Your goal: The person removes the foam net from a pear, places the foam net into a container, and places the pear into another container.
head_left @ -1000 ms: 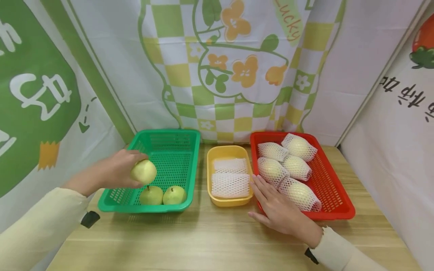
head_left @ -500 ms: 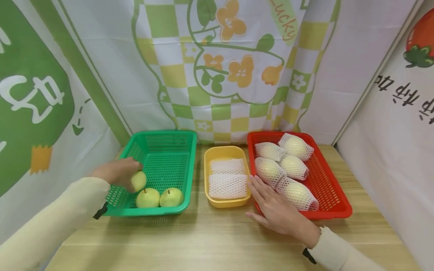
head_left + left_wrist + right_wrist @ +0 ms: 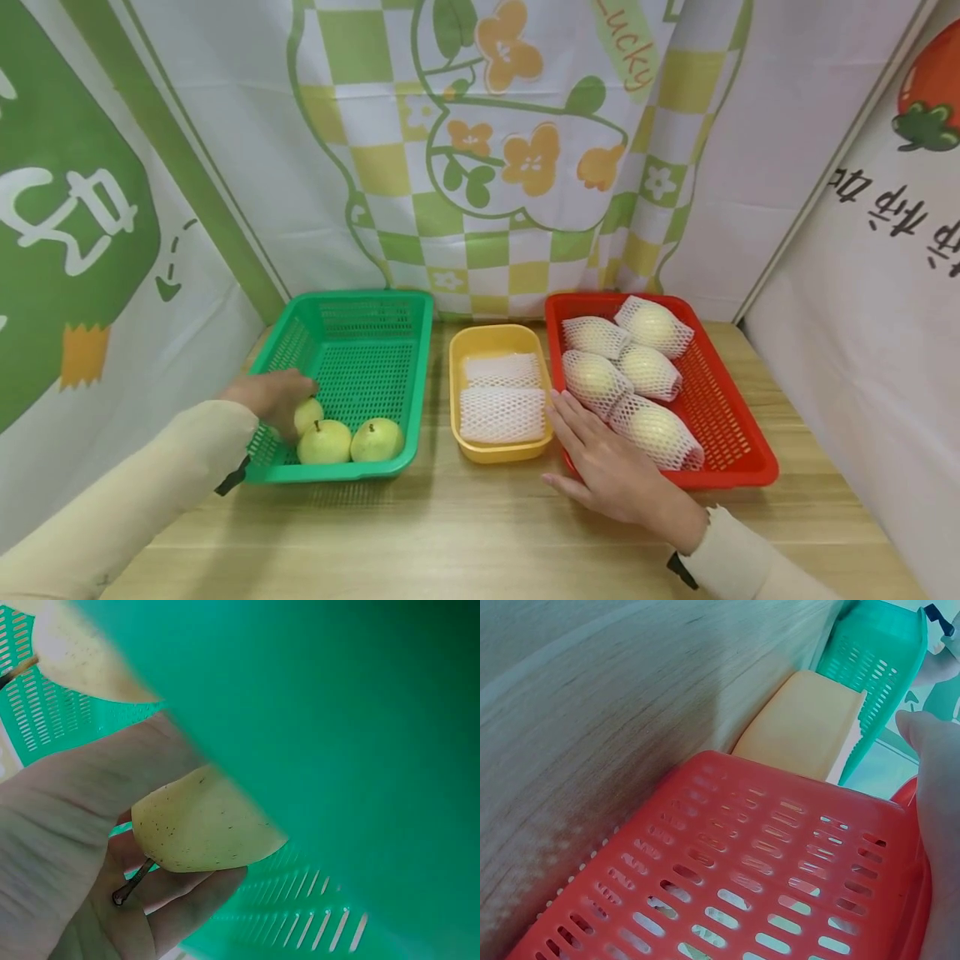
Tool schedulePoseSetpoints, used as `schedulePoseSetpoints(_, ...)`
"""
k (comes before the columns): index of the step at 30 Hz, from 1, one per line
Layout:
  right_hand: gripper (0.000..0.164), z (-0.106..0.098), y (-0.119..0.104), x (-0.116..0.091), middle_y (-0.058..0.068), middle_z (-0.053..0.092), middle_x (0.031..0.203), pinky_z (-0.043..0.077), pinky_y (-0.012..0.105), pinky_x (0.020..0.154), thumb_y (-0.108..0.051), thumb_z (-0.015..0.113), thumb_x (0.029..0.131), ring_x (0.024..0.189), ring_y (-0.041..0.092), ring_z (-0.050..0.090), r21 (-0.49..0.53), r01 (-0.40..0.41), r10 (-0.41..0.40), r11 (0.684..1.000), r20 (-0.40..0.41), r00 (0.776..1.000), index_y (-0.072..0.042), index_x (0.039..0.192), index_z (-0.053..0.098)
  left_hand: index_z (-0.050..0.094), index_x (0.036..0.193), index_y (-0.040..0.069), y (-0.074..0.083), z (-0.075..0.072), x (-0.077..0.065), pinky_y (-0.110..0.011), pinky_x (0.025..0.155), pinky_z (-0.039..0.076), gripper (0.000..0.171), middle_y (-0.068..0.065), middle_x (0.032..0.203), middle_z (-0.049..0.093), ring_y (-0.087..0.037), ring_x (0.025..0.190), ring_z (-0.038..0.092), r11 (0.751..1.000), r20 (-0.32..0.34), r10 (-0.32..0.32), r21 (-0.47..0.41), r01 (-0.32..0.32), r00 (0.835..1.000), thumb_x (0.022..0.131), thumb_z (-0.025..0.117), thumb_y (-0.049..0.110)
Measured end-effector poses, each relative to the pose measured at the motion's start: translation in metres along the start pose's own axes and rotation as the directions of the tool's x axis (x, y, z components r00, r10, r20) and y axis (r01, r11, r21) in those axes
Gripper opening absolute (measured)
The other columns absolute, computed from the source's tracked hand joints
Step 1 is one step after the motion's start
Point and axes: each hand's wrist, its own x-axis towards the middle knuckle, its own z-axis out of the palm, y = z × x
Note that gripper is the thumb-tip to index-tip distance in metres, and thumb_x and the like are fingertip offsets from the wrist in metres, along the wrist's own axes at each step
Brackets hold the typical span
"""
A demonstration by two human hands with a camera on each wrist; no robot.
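Note:
My left hand (image 3: 272,395) is down inside the left side of the green basket (image 3: 426,367), gripping a yellow-green pear (image 3: 308,414). In the left wrist view its fingers curl under this pear (image 3: 199,825), whose stem points toward the palm; the blurred basket wall hides part of it. Two more pears, a near-left one (image 3: 325,442) and another (image 3: 377,440) beside it, sit along the basket's near side. With straight fingers, my right hand (image 3: 611,458) rests on the near left corner of the red basket (image 3: 716,408), which holds several pears (image 3: 654,425) in white foam nets.
Between the baskets stands a yellow tray (image 3: 501,453) with white foam nets (image 3: 502,414) inside. All three containers stand on a wooden table (image 3: 420,533). A patterned curtain (image 3: 487,250) hangs close behind them.
The left hand has lowered the pear from above the green basket into it, at its left side beside the other two. The right hand stays in place; the head view has shifted slightly.

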Motion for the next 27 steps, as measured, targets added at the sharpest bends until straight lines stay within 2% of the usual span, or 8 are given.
schedulePoseSetpoints(2,0.090,0.000,0.000,0.000,0.017,0.029,0.174,0.038,0.048,0.126,-0.057,0.065,0.100,0.160,0.035,0.033,0.003,-0.005,0.005,1.000,0.010,1.000,0.000,0.162,0.036,0.066,0.128,-0.002,0.001,0.000,0.000,-0.040,0.076,0.059,0.070,-0.011,0.105,0.068,-0.024,0.092,0.062,1.000,0.005,-0.008,-0.011,0.008,1.000,0.068,0.097,0.016)
schedulePoseSetpoints(8,0.090,0.000,0.000,0.000,0.017,0.029,0.174,0.039,0.048,0.126,-0.058,0.064,0.100,0.160,0.036,0.033,0.006,0.001,-0.001,1.000,0.002,1.000,0.001,0.162,0.036,0.062,0.134,-0.005,0.002,-0.005,-0.007,-0.042,0.076,0.060,0.075,-0.015,0.109,0.069,-0.027,0.093,0.063,0.999,0.018,-0.009,-0.038,0.009,1.000,0.069,0.094,0.016)
schedulePoseSetpoints(12,0.090,0.001,0.000,-0.001,0.016,0.029,0.174,0.039,0.049,0.126,-0.059,0.063,0.100,0.160,0.035,0.033,0.004,-0.008,0.008,1.000,0.001,1.000,0.000,0.162,0.036,0.058,0.141,-0.007,0.003,-0.016,-0.017,-0.058,0.092,0.060,0.082,-0.027,0.129,0.066,-0.044,0.114,0.065,0.999,0.014,-0.019,-0.047,0.019,1.000,0.073,0.093,0.020)
schedulePoseSetpoints(15,0.091,0.001,0.001,0.000,0.016,0.030,0.174,0.039,0.050,0.125,-0.060,0.064,0.099,0.160,0.034,0.033,-0.001,-0.012,0.012,1.000,0.004,1.000,0.000,0.162,0.036,0.056,0.141,-0.010,0.004,-0.029,-0.025,-0.065,0.101,0.055,0.080,-0.034,0.140,0.060,-0.055,0.128,0.058,1.000,-0.010,-0.004,-0.024,0.003,1.000,0.077,0.092,0.021)
schedulePoseSetpoints(18,0.091,0.001,0.001,0.000,0.017,0.031,0.173,0.040,0.050,0.125,-0.058,0.065,0.099,0.160,0.034,0.033,0.003,-0.013,0.013,1.000,0.010,1.000,0.000,0.162,0.036,0.054,0.141,-0.014,0.009,-0.043,-0.033,-0.066,0.103,0.053,0.076,-0.039,0.142,0.057,-0.059,0.131,0.054,0.999,-0.061,0.032,0.019,-0.031,0.998,0.084,0.089,0.023)
schedulePoseSetpoints(22,0.090,0.000,0.001,0.000,0.018,0.031,0.173,0.040,0.051,0.125,-0.057,0.065,0.100,0.160,0.036,0.032,0.012,-0.014,0.013,1.000,0.019,1.000,0.001,0.162,0.035,0.052,0.143,-0.016,0.022,-0.056,-0.044,-0.070,0.111,0.046,0.075,-0.040,0.148,0.052,-0.060,0.138,0.048,0.996,-0.159,0.081,0.052,-0.074,0.984,0.092,0.082,0.030)
schedulePoseSetpoints(27,0.091,0.000,0.000,0.000,0.018,0.031,0.173,0.041,0.050,0.124,-0.057,0.066,0.099,0.160,0.036,0.033,0.014,-0.014,0.014,1.000,0.011,1.000,0.001,0.162,0.036,0.050,0.149,-0.011,0.052,-0.055,-0.055,-0.068,0.114,0.044,0.073,-0.035,0.153,0.050,-0.056,0.143,0.047,0.988,-0.249,0.150,0.006,-0.153,0.957,0.098,0.074,0.036)
